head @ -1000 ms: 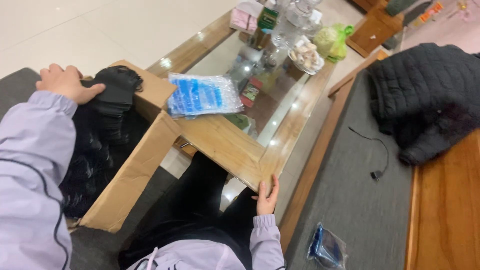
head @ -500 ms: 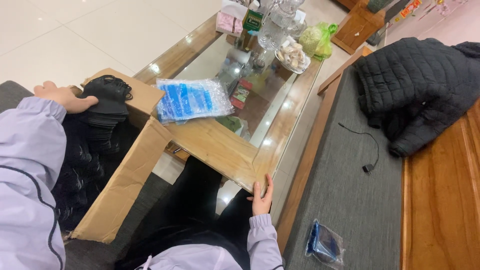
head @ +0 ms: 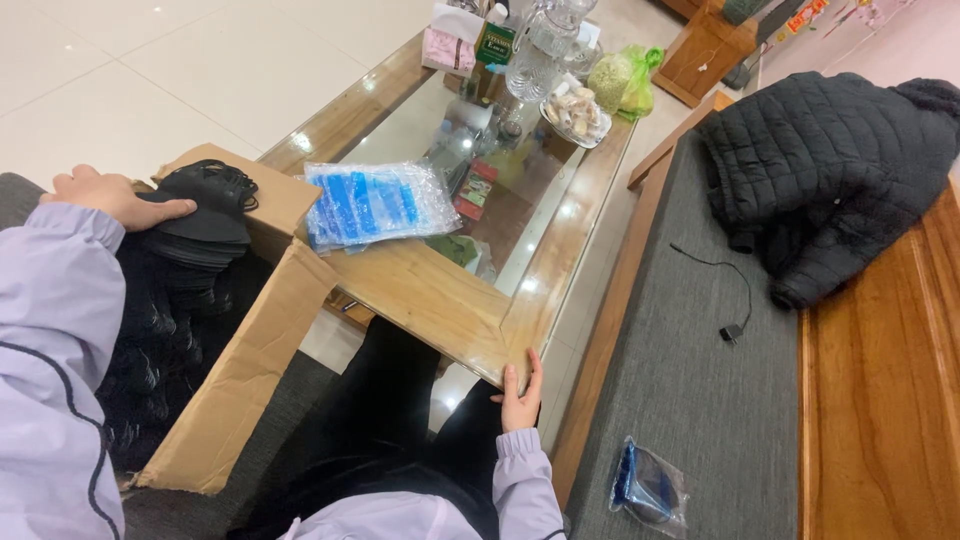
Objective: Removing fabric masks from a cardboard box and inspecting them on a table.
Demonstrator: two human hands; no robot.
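Fingers of the right hand (head: 518, 395) grip the table (head: 430, 300) corner edge.

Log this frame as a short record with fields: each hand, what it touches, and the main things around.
left hand: rests flat on a stack of black items at the top of an open cardboard box
right hand: grips the near corner of the wooden coffee table
on table: clear bag of blue pieces, glass jars, plate of food, green bag
bench: grey cushion with black quilted jacket, black cable, small blue packet
clothing: lilac sleeves
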